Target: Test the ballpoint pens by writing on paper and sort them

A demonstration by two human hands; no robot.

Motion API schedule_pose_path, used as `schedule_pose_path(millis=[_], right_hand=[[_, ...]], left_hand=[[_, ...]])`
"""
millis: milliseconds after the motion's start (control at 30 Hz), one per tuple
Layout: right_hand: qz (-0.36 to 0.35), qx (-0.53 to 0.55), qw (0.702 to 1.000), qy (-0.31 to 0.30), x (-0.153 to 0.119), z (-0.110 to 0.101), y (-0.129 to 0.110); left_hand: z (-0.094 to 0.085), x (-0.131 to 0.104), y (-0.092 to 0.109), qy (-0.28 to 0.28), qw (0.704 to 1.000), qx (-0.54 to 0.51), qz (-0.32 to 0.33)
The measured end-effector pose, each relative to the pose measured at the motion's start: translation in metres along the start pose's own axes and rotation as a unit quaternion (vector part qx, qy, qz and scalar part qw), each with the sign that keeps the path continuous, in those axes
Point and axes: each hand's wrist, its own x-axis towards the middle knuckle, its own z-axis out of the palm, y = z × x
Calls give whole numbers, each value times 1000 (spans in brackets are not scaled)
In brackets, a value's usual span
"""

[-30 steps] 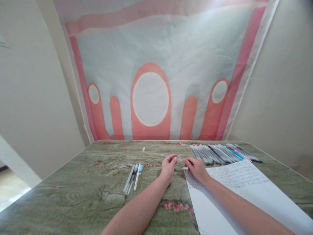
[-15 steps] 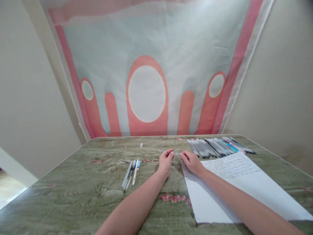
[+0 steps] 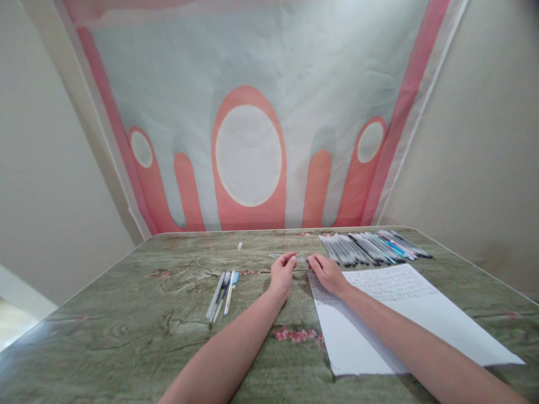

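Observation:
Between both hands a thin clear pen (image 3: 301, 259) lies roughly level above the table. My left hand (image 3: 282, 274) is closed around its left part, and the tip pokes out past the fingers. My right hand (image 3: 326, 273) pinches the other end, its wrist over the corner of a written sheet of paper (image 3: 391, 331). A small whitish cap (image 3: 240, 246) lies apart on the table, to the left and farther back. Left of my left hand is a small group of pens (image 3: 220, 296), one with a light blue part.
A long row of pens (image 3: 370, 248), mostly clear with dark ends, lies at the back right behind the paper. The wood-patterned table (image 3: 126, 303) has printed pink flowers. A pink and grey hanging sheet (image 3: 248, 56) covers the wall behind it.
The view has shifted slightly. Both hands keep hold of the pen, and it now shows more clearly between them and past the left fingers. The other things lie as before.

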Motion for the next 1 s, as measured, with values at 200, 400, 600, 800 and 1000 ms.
schedule_pose_path(millis=[200, 400, 600, 800, 1000], right_hand=[[-17, 5, 1000, 0, 1, -1, -2], [-7, 20, 1000, 7, 0, -1, -3], [-15, 6, 1000, -4, 0, 0, -1], [-15, 10, 1000, 6, 0, 1, -1], [0, 11, 1000, -16, 1, 1, 1]], left_hand=[[-1, 0, 0, -2, 1000, -6, 0], [0, -2, 1, 1, 1000, -5, 3], [-1, -2, 1, -8, 1000, -4, 3], [1, -4, 4, -2, 1000, -4, 2], [3, -5, 7, -7, 1000, 7, -5]])
